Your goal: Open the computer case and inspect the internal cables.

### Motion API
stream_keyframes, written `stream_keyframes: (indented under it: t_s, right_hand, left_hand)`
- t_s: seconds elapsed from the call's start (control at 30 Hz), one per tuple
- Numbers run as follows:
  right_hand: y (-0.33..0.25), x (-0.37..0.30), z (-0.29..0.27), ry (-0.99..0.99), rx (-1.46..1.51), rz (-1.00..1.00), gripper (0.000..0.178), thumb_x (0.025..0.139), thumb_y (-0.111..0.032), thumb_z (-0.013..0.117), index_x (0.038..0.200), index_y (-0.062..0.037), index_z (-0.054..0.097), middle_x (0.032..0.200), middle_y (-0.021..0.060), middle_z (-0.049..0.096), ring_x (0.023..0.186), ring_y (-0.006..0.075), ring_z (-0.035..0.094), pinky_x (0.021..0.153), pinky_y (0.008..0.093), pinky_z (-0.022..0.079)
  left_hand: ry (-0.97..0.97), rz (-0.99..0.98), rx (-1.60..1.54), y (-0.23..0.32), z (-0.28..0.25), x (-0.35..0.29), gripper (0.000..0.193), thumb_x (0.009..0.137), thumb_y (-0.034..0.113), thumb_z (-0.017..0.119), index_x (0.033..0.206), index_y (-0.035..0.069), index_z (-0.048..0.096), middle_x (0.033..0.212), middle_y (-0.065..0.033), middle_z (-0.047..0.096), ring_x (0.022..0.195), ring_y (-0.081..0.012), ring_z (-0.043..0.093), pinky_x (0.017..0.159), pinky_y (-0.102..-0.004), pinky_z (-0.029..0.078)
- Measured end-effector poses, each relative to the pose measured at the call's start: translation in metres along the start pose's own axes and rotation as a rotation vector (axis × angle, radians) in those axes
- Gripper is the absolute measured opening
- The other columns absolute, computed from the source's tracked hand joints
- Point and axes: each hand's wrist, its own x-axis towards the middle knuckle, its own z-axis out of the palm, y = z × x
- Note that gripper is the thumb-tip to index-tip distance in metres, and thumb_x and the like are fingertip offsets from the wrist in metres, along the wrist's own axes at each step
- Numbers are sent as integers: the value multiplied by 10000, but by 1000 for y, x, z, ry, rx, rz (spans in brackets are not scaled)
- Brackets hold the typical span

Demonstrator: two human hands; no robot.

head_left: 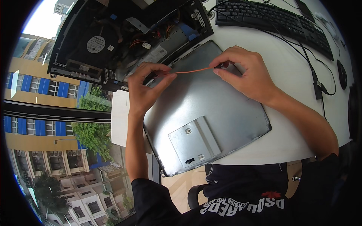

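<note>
A thin orange-red cable is stretched nearly straight between my two hands. The fingertips of my left hand are closed on its left end, and my right hand pinches the other end, where a dark connector partly shows between the fingers. Both hands hover over a silver metal side panel, which lies on the desk with a raised plate near its front edge. Just beyond my left hand is the opened black computer case, with a fan, wires and blue clips inside.
A black keyboard sits at the far right, with black cables running over the white desk beside it. Near the right edge is a black mouse. A window borders the desk on the left.
</note>
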Motion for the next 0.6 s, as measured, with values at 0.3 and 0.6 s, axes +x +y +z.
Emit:
stream_keyframes:
  t_s: [0.3, 0.6]
  right_hand:
    - [-2, -2, 0, -64, -53, -132, 153, 831, -87, 795, 983, -90, 814, 918, 56, 770, 897, 195, 677, 748, 321, 547]
    - [-1, -1, 0, -61, -109, -206, 285, 826, -131, 814, 1107, -96, 788, 990, 69, 766, 929, 211, 669, 770, 340, 548]
  left_hand:
    - [-167, 280, 138, 11, 4, -1, 268, 684, 163, 951, 899, 77, 817, 843, -39, 764, 798, -153, 668, 818, -322, 469]
    - [-148, 173, 105, 15, 7, -4, 156, 782, 75, 875, 928, 68, 820, 809, -34, 737, 735, -136, 632, 766, -300, 466]
